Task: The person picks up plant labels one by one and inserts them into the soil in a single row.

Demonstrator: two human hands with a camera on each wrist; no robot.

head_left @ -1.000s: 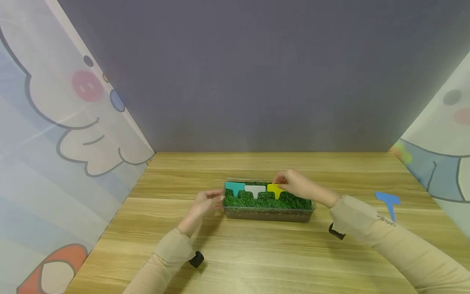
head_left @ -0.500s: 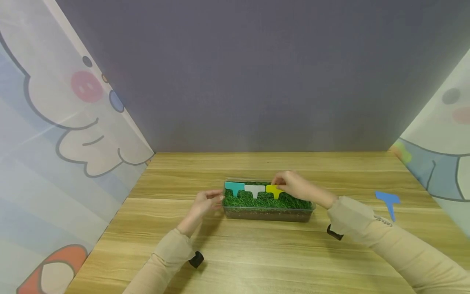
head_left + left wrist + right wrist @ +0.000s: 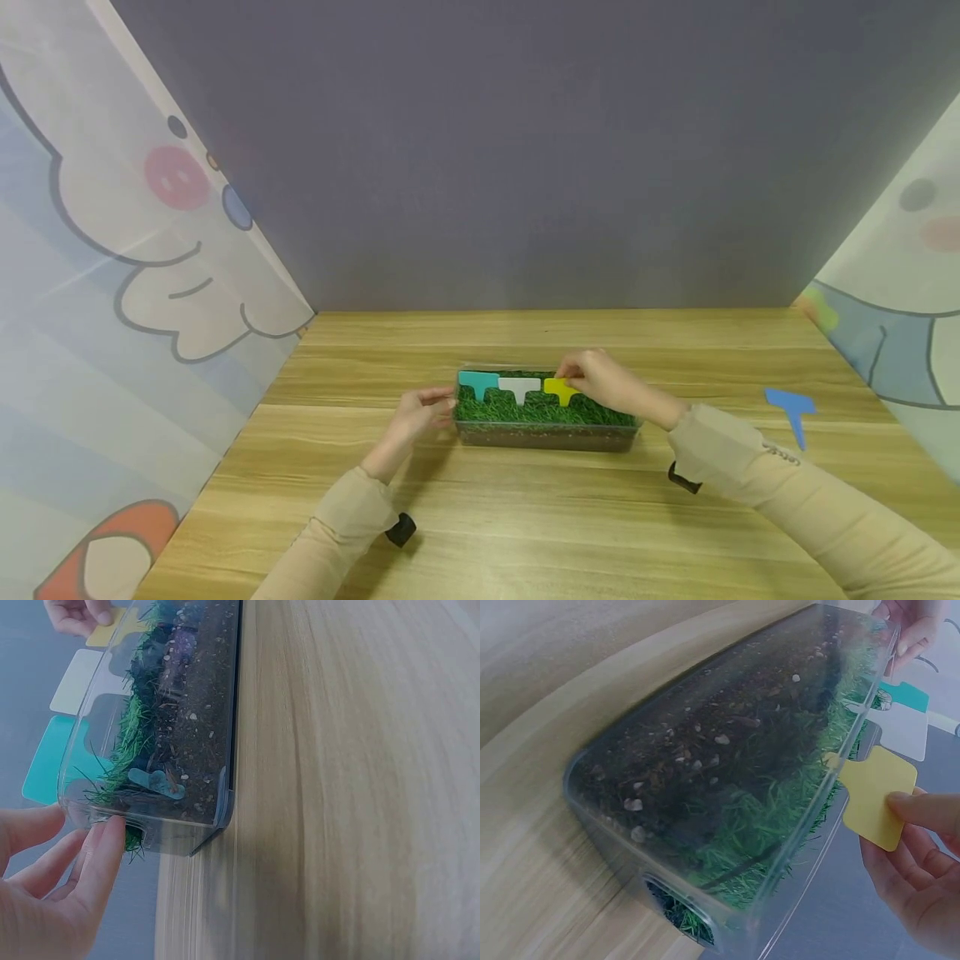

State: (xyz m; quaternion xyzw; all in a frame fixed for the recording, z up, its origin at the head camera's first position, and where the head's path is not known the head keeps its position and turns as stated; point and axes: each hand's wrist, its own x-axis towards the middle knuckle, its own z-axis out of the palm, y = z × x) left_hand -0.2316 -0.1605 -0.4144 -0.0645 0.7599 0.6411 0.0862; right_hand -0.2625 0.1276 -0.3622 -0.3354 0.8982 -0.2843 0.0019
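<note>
A clear planter box (image 3: pixel 547 437) holds dark soil under green grass. My right hand (image 3: pixel 606 383) pinches a yellow T-shaped plant label (image 3: pixel 881 796) between thumb and fingers, its stem down in the grass. To its left stand a white plant label (image 3: pixel 519 387) and a teal plant label (image 3: pixel 478 382), both upright in the grass. My left hand (image 3: pixel 64 881) touches the box's left end with fairly straight fingers, close to the handle hole. A blue plant label (image 3: pixel 792 407) lies flat on the table, right of the box.
The wooden table (image 3: pixel 525 517) ends at a grey back wall (image 3: pixel 525 167). Cartoon-printed sheets (image 3: pixel 90 333) stand at both sides. Each wrist wears a black strap piece (image 3: pixel 401 529).
The right hand and the yellow label have shifted very slightly left over the second, holding nearly still lately. The left hand stays against the box's end.
</note>
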